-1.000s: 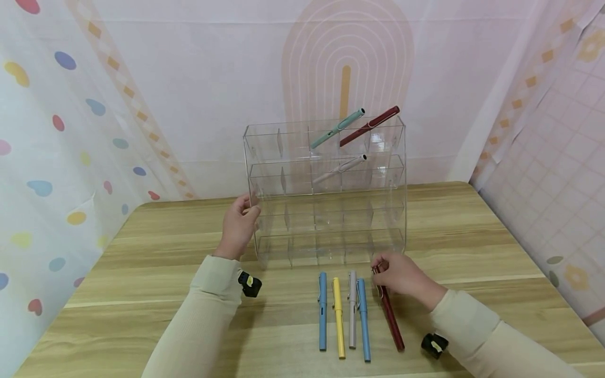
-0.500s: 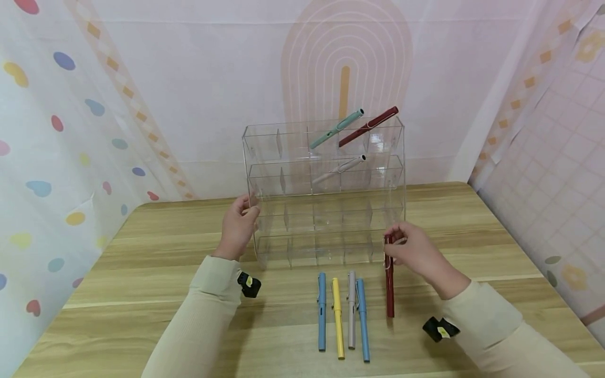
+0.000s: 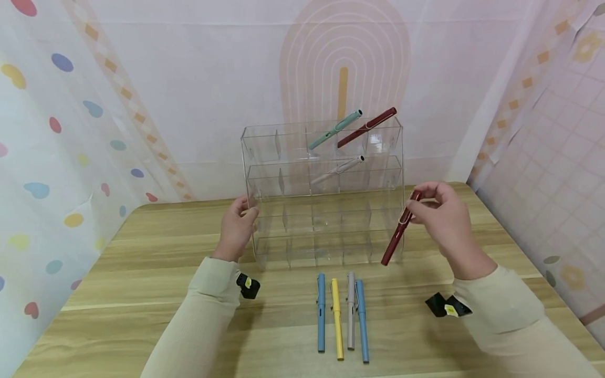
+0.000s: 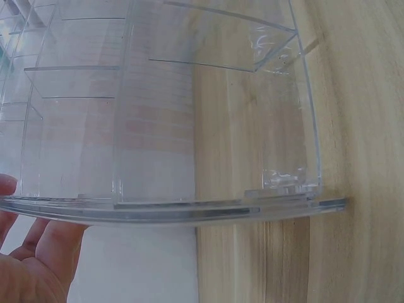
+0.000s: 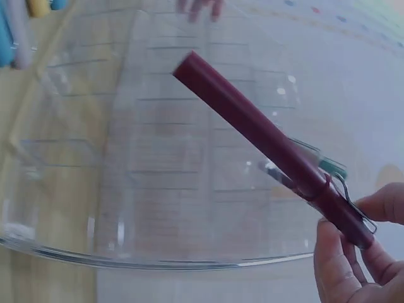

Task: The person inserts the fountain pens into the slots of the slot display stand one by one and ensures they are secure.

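My right hand [image 3: 444, 215] pinches a dark red fountain pen [image 3: 396, 239] by its capped, clipped end. The pen slants in the air in front of the right side of a clear acrylic pen rack [image 3: 326, 194], its barrel pointing down and left. In the right wrist view the red pen [image 5: 252, 129] crosses in front of the tiers. With my left hand [image 3: 236, 226] I grip the rack's left side panel; the left wrist view has the thumb and fingers [image 4: 57, 249] on either side of that panel [image 4: 158, 211].
A green pen [image 3: 336, 129] and another dark red pen [image 3: 367, 127] lean in the top tier, a pale pen [image 3: 339, 169] in the second. In front of the rack lie two blue pens [image 3: 321, 312] [image 3: 362, 321], a yellow pen [image 3: 337, 320] and a grey pen [image 3: 351, 312].
My right hand has lifted the dark red pen off the table and carried it up and to the right, beside the rack. The left hand has stayed on the panel.
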### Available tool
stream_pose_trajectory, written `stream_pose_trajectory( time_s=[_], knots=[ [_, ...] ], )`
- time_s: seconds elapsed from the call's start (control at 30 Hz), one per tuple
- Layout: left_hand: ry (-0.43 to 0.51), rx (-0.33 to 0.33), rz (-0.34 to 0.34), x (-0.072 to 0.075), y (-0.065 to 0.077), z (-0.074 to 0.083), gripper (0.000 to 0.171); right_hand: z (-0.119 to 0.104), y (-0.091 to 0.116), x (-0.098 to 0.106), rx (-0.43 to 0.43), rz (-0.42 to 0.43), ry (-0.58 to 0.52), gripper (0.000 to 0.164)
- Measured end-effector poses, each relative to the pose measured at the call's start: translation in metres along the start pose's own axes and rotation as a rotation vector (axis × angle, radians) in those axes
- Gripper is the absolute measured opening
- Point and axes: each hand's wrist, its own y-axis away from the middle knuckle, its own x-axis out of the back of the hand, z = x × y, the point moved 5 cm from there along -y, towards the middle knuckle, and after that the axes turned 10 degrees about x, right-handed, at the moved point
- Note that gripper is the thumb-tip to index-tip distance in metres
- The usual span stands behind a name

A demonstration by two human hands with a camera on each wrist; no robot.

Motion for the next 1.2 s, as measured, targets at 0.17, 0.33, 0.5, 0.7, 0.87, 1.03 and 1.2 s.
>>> stream_pose_trajectory(
  time_s=[0.17, 0.33, 0.5, 0.7, 0.87, 1.03, 1.2],
  knots=[
    [0.001, 0.005, 0.001, 0.000, 0.001, 0.000, 0.047, -0.010, -0.007, 0.006, 0.035, 0.135, -0.159, 0.020],
    [0.006, 0.021, 0.003, 0.001, 0.000, -0.002, 0.047, -0.018, -0.013, 0.006, 0.048, 0.263, -0.327, 0.023],
    [0.001, 0.021, 0.008, 0.000, 0.000, -0.002, 0.046, -0.023, -0.021, 0.008, 0.078, 0.358, -0.429, 0.024],
    [0.003, 0.007, 0.006, -0.003, -0.002, 0.000, 0.044, -0.028, -0.032, 0.013, 0.113, 0.428, -0.425, 0.025],
    [-0.003, 0.001, -0.002, -0.006, -0.003, 0.001, 0.044, -0.031, -0.040, 0.015, 0.129, 0.497, -0.430, 0.026],
    [-0.008, -0.003, 0.008, -0.005, -0.004, 0.001, 0.043, -0.031, -0.047, 0.009, 0.122, 0.541, -0.477, 0.027],
    [-0.007, 0.000, 0.014, -0.003, -0.004, 0.000, 0.044, -0.027, -0.056, -0.002, 0.097, 0.564, -0.455, 0.026]
  ],
)
